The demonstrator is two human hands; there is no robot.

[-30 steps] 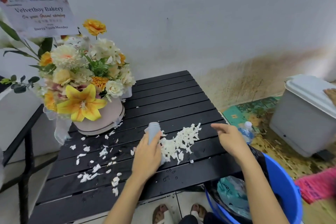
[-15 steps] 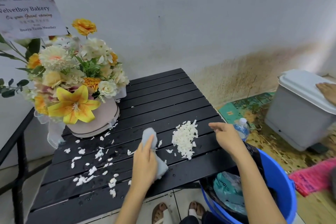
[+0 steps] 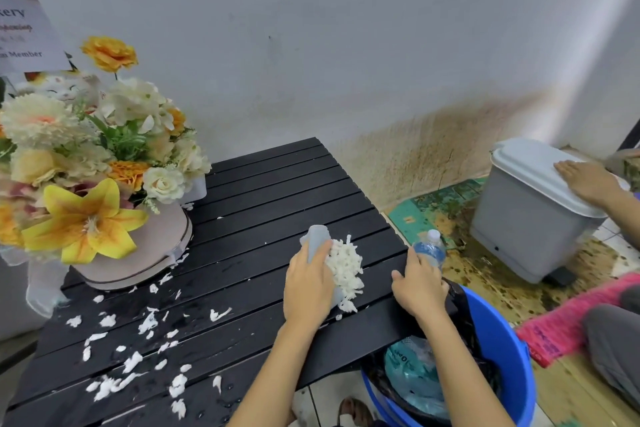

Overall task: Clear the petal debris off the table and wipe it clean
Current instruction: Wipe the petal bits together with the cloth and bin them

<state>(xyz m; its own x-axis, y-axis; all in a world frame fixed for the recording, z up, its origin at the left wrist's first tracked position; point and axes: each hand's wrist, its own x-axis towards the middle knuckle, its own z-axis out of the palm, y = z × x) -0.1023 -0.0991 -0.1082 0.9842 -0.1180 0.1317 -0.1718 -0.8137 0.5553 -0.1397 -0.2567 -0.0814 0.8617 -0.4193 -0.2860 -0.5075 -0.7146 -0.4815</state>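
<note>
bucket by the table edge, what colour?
Blue bucket, lined with a black bag. Head view, lower right, the only view.

A black slatted table [image 3: 277, 191], wet in patches. On it: a flower arrangement in a round pink box [image 3: 138, 253] at the back left, scattered white petal bits [image 3: 138, 350] across the front left, and a heaped petal pile [image 3: 346, 270] near the right edge.
</note>
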